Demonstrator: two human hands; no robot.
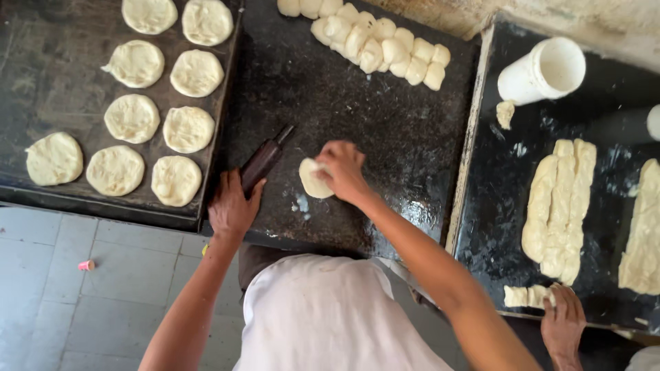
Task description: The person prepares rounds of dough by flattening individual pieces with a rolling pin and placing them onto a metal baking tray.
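left hand point(232, 206) grips the dark rolling pin point(265, 159); right hand point(342, 170) pinches the dough piece point(313, 180) (best pressed flat, centred, first).

Landmark: dark worktop point(357, 117), oily, centre of view.
Right hand point(344, 170) on worktop's near middle, fingers pressing small dough piece point(313, 180).
Left hand point(232, 206) at worktop's near-left edge, wrapped round dark rolling pin point(265, 159), pin angled toward worktop centre.
Cut dough pieces point(375, 40) clustered at worktop's far edge.
Baking tray point(41, 75) left of worktop, carrying flattened dough discs point(187, 129) in rows.
Right of worktop: second black surface point(509, 227) with long dough strips point(558, 206), white cup point(543, 71) lying tipped; another person's hand point(562, 326) at its near edge.
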